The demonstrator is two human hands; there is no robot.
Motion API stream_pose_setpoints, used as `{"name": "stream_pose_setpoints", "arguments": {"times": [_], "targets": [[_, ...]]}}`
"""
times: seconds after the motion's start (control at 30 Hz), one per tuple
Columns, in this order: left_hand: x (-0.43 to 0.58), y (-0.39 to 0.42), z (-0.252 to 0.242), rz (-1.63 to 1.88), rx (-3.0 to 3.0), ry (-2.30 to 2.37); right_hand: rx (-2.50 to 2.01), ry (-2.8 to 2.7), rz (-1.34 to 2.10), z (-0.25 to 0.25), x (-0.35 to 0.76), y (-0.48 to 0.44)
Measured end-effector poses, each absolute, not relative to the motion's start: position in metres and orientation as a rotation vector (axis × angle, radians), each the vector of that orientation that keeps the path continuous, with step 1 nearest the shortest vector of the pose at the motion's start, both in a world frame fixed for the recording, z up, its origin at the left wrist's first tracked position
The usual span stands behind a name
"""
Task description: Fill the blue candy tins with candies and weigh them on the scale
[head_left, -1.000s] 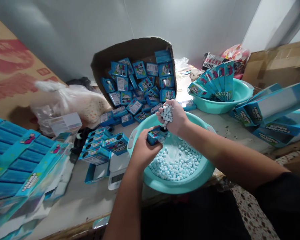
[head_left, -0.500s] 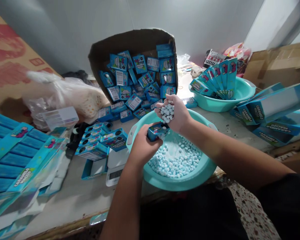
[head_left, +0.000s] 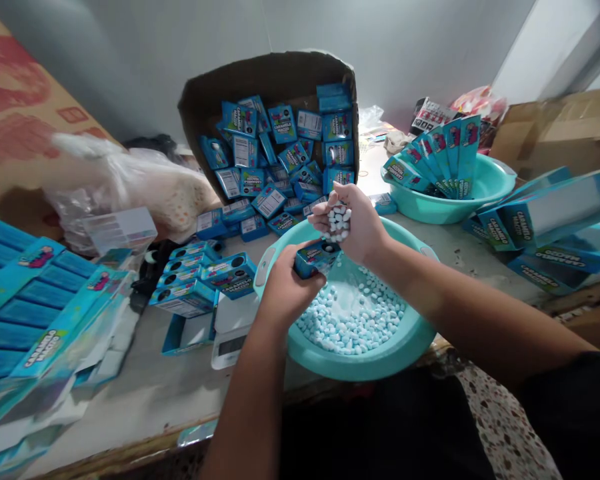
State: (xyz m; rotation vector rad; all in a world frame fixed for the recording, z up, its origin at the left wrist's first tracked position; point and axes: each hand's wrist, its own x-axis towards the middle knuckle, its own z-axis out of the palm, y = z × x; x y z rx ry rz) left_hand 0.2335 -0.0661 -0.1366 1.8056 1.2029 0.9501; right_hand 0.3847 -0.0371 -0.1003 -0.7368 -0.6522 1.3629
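Note:
My left hand [head_left: 291,288] is wrapped round a small blue candy box [head_left: 314,259], held over the turquoise basin [head_left: 360,369]. Just above the box's end, my right hand [head_left: 356,223] cups a heap of pale blue candies [head_left: 339,223] in its curled fingers. More candies [head_left: 353,327] cover the bottom of the basin. Whether any candy is dropping into the box cannot be made out.
Behind the basin, a tipped cardboard carton [head_left: 270,70] holds many blue boxes. To the left are a white scale [head_left: 229,350], filled boxes in a tray [head_left: 183,333] and larger display boxes [head_left: 35,300]. A second basin [head_left: 433,210] holds flat cartons at right.
The heap of candies in my right hand looks slightly smaller and the fingers have tilted a little toward the box. My left hand keeps its hold on the candy box.

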Motion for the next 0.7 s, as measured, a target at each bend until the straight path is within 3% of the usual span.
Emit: {"name": "stream_pose_setpoints", "arguments": {"times": [0.7], "targets": [[0.2317,-0.065,-0.1384,1.019,1.869,1.098,-0.718,-0.956,1.307,-0.0959,0.3875,-0.0404]]}}
